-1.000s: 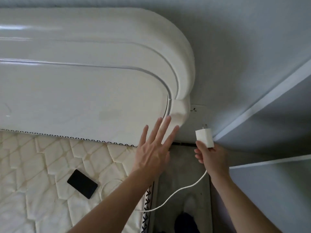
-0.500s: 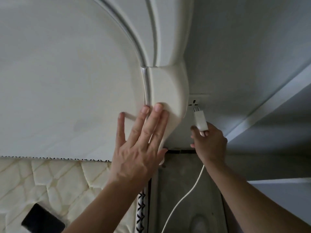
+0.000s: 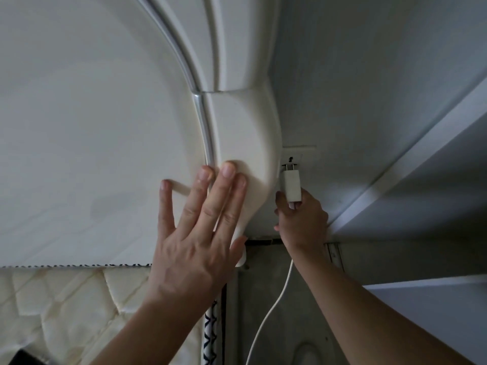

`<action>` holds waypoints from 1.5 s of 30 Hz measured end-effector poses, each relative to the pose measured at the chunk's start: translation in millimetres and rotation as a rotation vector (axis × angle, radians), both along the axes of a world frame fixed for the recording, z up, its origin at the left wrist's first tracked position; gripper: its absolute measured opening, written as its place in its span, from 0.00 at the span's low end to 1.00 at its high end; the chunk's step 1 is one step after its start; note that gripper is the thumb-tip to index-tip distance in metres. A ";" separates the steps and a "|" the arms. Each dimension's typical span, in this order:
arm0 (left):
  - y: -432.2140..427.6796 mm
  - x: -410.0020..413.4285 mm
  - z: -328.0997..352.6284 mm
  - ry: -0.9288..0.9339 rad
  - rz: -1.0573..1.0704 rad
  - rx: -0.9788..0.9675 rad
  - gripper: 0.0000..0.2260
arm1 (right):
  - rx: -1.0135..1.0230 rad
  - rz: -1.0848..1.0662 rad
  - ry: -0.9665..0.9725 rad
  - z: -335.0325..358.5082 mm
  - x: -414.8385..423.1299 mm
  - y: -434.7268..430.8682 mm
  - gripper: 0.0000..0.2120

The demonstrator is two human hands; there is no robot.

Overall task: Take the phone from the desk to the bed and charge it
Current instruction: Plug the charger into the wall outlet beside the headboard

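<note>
My right hand grips a white charger plug, its two metal prongs touching the wall socket just right of the headboard. A white cable hangs from the plug down past my wrist. My left hand lies flat with fingers spread on the cream headboard, near its curved right edge. The black phone shows only as a dark corner on the quilted mattress at the bottom left.
A grey wall runs behind the headboard. A white ledge slants along the right. Between the mattress and the wall is a narrow strip of grey floor.
The view has closed in on the headboard corner. My right hand raised the plug until its prongs reached the socket. My left hand settled flat on the headboard. The phone slid nearly out of view.
</note>
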State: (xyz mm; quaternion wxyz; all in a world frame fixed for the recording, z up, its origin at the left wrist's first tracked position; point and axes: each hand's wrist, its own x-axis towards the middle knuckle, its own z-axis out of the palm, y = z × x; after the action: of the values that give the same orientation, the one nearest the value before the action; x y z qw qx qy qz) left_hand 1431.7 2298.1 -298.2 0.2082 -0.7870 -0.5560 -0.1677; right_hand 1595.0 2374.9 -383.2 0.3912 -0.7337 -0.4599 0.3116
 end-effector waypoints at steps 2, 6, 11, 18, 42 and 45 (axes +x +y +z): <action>0.4 -1.0 0.3 -0.003 -0.006 0.001 0.43 | -0.018 0.006 0.022 -1.2 -1.5 1.7 0.16; -0.6 -1.1 0.6 -0.015 -0.018 0.003 0.43 | 0.025 -0.025 0.156 0.8 1.8 -0.8 0.25; -1.4 -3.1 1.7 -0.011 -0.027 0.003 0.42 | 0.070 0.065 0.284 12.9 5.7 -5.9 0.12; -0.7 -3.3 -0.6 -0.020 -0.040 0.016 0.43 | 0.072 0.088 0.214 13.4 4.7 -2.1 0.11; -2.1 -6.8 3.2 -0.006 -0.046 0.002 0.39 | -0.145 -0.011 0.647 43.5 10.6 2.1 0.17; -2.1 -5.4 2.7 -0.005 -0.033 0.003 0.39 | -0.107 0.026 0.542 43.7 7.7 3.2 0.14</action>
State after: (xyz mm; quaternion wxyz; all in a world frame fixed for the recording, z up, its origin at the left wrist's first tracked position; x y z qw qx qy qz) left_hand 1426.3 2296.0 -295.5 0.2049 -0.7954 -0.5432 -0.1739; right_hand 1602.6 2378.1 -339.5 0.4567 -0.6373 -0.3306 0.5253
